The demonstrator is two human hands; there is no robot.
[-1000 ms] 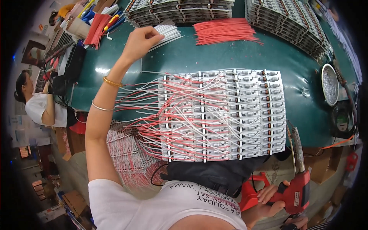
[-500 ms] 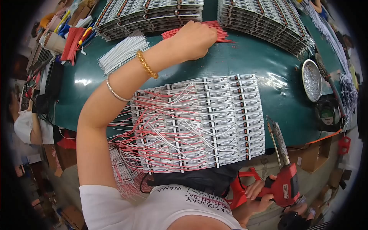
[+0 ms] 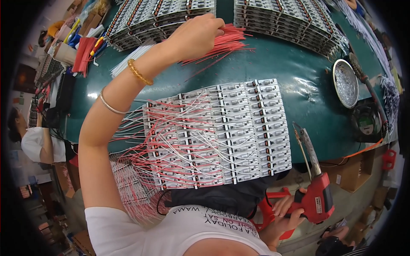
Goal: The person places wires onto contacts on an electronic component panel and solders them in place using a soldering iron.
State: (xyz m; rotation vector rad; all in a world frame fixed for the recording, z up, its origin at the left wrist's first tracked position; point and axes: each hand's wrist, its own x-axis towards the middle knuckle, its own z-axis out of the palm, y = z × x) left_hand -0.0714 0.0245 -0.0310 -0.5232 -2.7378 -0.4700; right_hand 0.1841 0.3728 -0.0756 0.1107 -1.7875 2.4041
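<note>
Over a loose bundle of cut red wires (image 3: 232, 42) at the far side of the table, my left hand (image 3: 194, 37) is closed with its fingers curled down. Its fingertips are hidden against the bundle, so I cannot see what they pinch. My right hand (image 3: 285, 215) grips a red soldering gun (image 3: 317, 200) at the lower right, its metal tip pointing up and away. Between my hands lies a panel of small white circuit boards (image 3: 239, 128). Red and white wires trail from the panel's left part. The gun's tip is apart from the panel's right edge.
Two tall stacks of similar panels (image 3: 141, 23) (image 3: 286, 25) stand at the back. White wires (image 3: 132, 59) lie under my left forearm. A metal bowl of silvery bits (image 3: 346, 85) sits at the right, near a black round device (image 3: 366, 121). A wired panel (image 3: 132, 183) hangs lower left.
My left hand has moved left and slightly away across the red wires, which now lie more spread out toward me. My right hand still holds the soldering gun in nearly the same place.
</note>
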